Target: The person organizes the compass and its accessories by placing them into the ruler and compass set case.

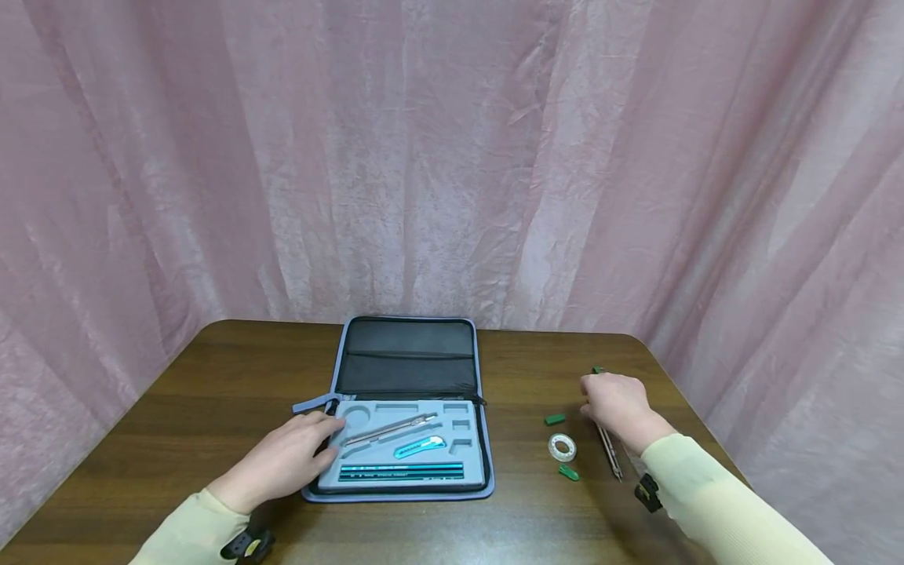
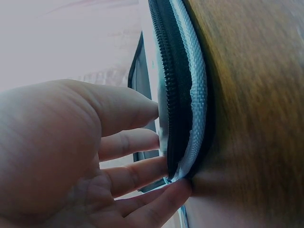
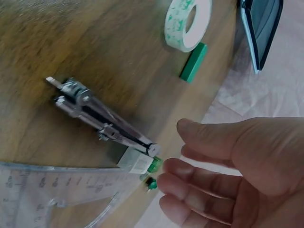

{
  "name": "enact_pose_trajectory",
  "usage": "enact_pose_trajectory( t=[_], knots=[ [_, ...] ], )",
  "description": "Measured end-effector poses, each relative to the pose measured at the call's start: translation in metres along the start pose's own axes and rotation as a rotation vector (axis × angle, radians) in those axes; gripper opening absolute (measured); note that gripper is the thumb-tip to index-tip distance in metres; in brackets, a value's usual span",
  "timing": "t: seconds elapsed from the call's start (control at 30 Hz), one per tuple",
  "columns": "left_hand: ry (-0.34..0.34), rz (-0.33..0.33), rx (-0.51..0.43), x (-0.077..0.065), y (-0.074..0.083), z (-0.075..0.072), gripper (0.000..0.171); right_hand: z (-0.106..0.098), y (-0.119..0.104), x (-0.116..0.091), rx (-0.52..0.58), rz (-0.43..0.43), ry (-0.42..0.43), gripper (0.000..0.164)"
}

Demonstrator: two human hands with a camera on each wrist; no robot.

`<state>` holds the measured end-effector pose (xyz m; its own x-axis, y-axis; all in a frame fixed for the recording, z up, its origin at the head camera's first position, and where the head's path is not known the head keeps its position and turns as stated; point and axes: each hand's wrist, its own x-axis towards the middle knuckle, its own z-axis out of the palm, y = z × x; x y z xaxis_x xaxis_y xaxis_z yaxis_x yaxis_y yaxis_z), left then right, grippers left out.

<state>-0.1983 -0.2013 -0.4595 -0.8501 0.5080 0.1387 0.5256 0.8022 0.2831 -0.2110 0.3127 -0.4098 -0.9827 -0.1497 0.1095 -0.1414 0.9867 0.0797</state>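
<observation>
Brown wooden table [image 1: 233, 377], pink curtain [image 1: 424, 157] behind. Left side: pale yellow sleeve [image 1: 187, 530], black device [image 1: 249, 544] at the wrist. Left hand [image 1: 293, 455] lay at the left edge of the blue-edged zip case [image 1: 395, 497], fingers extended and spread, thumb apart, gripping nothing; fingertips touched the rim. Blue strap [image 1: 311, 404] stuck out from that same edge.

Case lay unzipped, black-lined lid [image 1: 406, 336] folded back toward the curtain. In the lower half, a pale moulded tray [image 1: 475, 471] with round and rectangular recesses. Silver drawing instrument [image 1: 388, 429] lay slantwise across it, exact type unclear; below, a turquoise utility knife [image 1: 420, 447], then dark pencils [image 1: 401, 472] side by side in front.

Right of the case, on bare wood: green block [image 1: 555, 420], white tape roll [image 1: 554, 449] with green print, small green piece [image 1: 568, 473], all near one another. Next, a silver compass [image 1: 610, 453], legs together, hinge end just beside the right hand [image 1: 616, 404]. That hand was open, thumb clear of loosely bent fingers; contact could not be told. By the hinge, a whitish piece [image 3: 137, 161] with a green end; alongside, a clear plastic ruled piece [image 3: 78, 183].
</observation>
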Motion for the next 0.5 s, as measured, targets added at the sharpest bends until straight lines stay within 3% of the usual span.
enact_pose_trajectory(
  t=[0.2,0.5],
  knots=[
    [0.001,-0.004,0.000,-0.0009,-0.0005,-0.0004,0.039,0.0047,0.0031,-0.0007,-0.013,0.055,-0.021,0.032],
    [0.009,0.002,0.003,-0.0004,-0.0019,0.0021,0.038,0.0078,0.0044,-0.0004,-0.029,0.090,-0.061,0.034]
  ],
)
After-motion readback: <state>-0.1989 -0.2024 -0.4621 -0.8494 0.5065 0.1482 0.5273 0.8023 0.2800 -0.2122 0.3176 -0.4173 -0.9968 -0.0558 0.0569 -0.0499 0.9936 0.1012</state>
